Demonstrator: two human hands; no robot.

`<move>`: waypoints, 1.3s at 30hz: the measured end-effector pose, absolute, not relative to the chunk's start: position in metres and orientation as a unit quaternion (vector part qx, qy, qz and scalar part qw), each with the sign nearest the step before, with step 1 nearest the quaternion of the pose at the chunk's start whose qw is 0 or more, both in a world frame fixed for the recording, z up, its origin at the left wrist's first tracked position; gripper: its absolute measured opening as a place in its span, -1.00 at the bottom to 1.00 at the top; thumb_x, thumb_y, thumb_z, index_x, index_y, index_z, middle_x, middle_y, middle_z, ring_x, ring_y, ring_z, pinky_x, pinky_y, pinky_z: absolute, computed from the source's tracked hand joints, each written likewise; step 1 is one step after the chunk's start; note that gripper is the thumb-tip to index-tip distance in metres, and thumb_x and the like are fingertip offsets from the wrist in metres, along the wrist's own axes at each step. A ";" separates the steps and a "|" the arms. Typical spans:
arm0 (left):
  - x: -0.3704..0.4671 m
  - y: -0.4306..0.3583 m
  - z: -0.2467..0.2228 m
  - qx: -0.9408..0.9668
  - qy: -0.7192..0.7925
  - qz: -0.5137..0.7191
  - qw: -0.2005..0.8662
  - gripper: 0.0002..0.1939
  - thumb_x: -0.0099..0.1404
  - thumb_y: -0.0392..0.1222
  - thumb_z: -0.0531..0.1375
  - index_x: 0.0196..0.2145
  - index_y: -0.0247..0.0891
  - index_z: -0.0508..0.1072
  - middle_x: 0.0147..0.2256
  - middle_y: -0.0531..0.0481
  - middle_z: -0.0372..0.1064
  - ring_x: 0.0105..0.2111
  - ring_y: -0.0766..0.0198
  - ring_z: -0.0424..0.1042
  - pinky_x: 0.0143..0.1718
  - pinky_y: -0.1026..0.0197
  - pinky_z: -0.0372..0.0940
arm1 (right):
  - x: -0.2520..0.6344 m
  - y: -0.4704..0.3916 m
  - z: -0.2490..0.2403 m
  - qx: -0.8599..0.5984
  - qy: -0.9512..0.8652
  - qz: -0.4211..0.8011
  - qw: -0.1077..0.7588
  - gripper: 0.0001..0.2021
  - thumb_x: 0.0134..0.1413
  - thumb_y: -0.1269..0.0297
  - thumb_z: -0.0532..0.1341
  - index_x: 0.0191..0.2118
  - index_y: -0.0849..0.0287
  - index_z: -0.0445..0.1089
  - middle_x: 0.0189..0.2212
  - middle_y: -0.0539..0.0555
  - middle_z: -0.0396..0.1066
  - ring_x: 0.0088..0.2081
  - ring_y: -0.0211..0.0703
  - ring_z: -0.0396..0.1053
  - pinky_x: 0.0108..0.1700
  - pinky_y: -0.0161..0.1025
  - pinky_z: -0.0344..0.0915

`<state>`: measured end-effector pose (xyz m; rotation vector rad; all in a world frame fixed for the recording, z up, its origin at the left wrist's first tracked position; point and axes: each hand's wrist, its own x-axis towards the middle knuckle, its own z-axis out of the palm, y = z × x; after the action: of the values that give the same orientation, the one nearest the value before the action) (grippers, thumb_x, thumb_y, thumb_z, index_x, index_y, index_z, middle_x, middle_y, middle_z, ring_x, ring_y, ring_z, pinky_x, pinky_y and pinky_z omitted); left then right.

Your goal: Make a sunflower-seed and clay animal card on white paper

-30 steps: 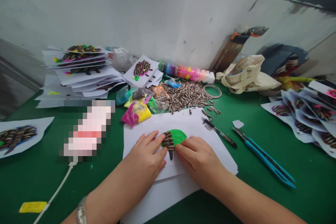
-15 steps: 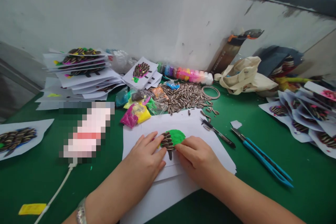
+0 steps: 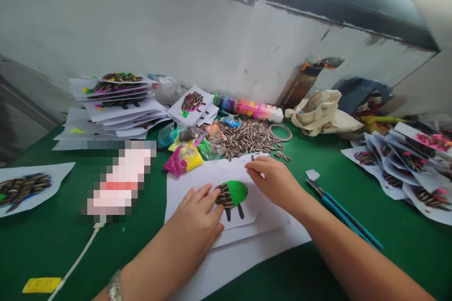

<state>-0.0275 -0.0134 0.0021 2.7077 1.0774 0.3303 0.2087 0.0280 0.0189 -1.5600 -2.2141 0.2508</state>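
A white sheet (image 3: 254,209) lies on top of a few more sheets in front of me. On it is a green clay oval (image 3: 236,191) with striped sunflower seeds (image 3: 224,196) pressed into its left side and two dark legs below. My left hand (image 3: 196,218) rests flat on the paper, fingertips touching the seeds. My right hand (image 3: 274,179) has reached to the sheet's far edge, fingers curled down toward loose seeds near the seed pile (image 3: 247,135); I cannot tell whether a seed is pinched.
Small clay bags (image 3: 183,156) lie left of the seeds; a row of clay tubs (image 3: 249,106) stands by the wall. Blue tweezers (image 3: 344,214) lie to the right. Stacks of finished seed pictures (image 3: 116,99), (image 3: 413,164) sit left and right. A blurred object (image 3: 118,176) with a white cable lies left.
My right hand left the green clay and moved up toward the seed pile, uncovering the two dark legs. The camera tilted upward. My left hand stayed in place.
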 end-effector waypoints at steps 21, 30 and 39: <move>-0.036 -0.006 0.011 0.901 0.382 0.185 0.092 -0.73 0.39 -0.26 0.07 -0.04 -0.31 0.49 0.00 -0.20 0.46 0.08 -0.06 0.35 0.09 -0.21 0.29 | 0.200 0.045 0.013 -0.577 -0.748 0.142 0.295 -0.85 0.26 0.39 0.04 -0.29 0.16 0.33 -0.39 0.03 0.35 -0.34 -0.20 0.29 -0.29 -0.29 0.20; -0.042 0.005 0.000 0.892 0.417 0.145 0.097 -0.68 0.41 -0.15 0.04 0.00 -0.27 0.48 0.04 -0.17 0.45 0.10 -0.05 0.35 0.12 -0.18 0.28 | 0.193 0.014 -0.006 -0.534 -0.702 0.363 0.300 -0.89 0.14 0.43 0.14 -0.32 0.13 0.41 -0.46 -0.07 0.40 -0.40 -0.27 0.33 -0.35 -0.35 0.21; -0.042 0.007 -0.001 0.893 0.425 0.098 0.108 -0.62 0.41 -0.12 0.05 0.08 -0.28 0.45 0.11 -0.18 0.39 0.15 -0.07 0.29 0.16 -0.19 0.23 | 0.191 0.020 -0.012 -0.527 -0.742 0.289 0.298 -0.80 0.11 0.52 0.15 -0.26 0.15 0.48 -0.32 0.02 0.52 -0.27 -0.20 0.42 -0.20 -0.29 0.28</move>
<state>-0.0418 0.0074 -0.0006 2.6285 1.2504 0.2875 0.1911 0.0200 -0.0121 -1.3993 -1.9720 0.7675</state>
